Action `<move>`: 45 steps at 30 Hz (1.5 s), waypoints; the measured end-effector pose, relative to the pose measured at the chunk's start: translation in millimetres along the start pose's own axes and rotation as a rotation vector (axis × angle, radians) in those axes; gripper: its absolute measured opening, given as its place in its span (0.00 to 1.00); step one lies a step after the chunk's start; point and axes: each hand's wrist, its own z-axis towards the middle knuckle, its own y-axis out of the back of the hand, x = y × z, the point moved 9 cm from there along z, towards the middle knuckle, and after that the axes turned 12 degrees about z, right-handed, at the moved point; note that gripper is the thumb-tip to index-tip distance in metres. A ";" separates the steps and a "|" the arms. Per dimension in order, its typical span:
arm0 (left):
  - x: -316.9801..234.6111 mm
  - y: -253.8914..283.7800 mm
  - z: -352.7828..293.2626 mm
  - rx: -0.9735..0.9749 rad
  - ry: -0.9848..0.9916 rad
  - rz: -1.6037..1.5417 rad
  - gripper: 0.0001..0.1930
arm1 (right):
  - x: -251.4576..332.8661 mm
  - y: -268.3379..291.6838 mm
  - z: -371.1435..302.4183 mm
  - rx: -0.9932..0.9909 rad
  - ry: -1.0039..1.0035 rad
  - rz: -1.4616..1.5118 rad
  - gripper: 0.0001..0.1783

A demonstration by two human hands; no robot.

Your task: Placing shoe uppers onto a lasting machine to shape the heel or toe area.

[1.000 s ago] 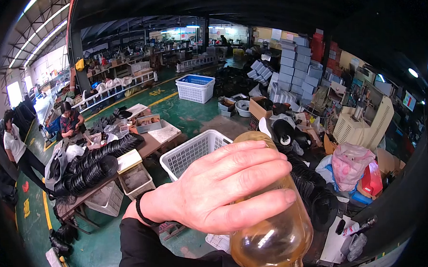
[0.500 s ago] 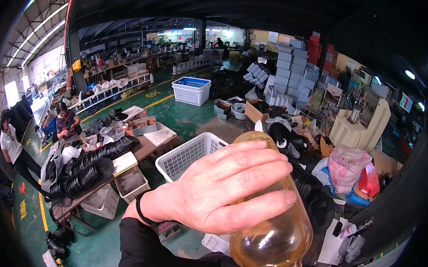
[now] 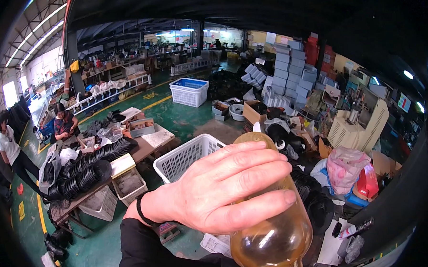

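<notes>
Fingers curled around its side, a left hand (image 3: pixel 212 193) with a black wristband (image 3: pixel 142 210) grips a translucent amber bottle (image 3: pixel 271 240) in the near foreground, before a white plastic basket (image 3: pixel 177 163); leftward, a white-shirted person (image 3: pixel 9 145) stands beyond a cluttered desk (image 3: pixel 142 152)

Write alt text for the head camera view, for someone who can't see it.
A left hand with a dark bracelet grips a see-through amber bottle in a cluttered workshop. Beyond are white baskets on a green floor, a table of stacked black items and two people at left, and stacked grey boxes toward the right.
</notes>
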 end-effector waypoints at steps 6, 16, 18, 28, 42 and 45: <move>2.2 -3.2 -1.3 0.061 0.011 0.002 0.15 | -2.4 2.6 -2.5 -0.008 -0.011 0.073 0.23; 5.5 0.7 -2.3 -0.027 0.005 -0.004 0.15 | 0.0 6.3 -3.1 -0.018 -0.013 0.189 0.23; 6.5 1.0 -2.1 -0.030 0.003 -0.001 0.15 | -0.1 6.7 -3.5 -0.020 -0.014 0.214 0.23; 11.5 -0.7 -6.5 -0.049 -0.008 0.003 0.15 | -3.6 5.7 -2.9 -0.028 -0.022 0.337 0.22; 22.4 -8.9 -11.8 -0.050 -0.011 -0.060 0.15 | -7.8 4.3 -11.1 -0.056 -0.015 0.512 0.22; 26.7 -12.7 -14.2 -0.058 -0.015 -0.063 0.15 | -9.4 4.3 -8.7 -0.061 -0.015 0.550 0.22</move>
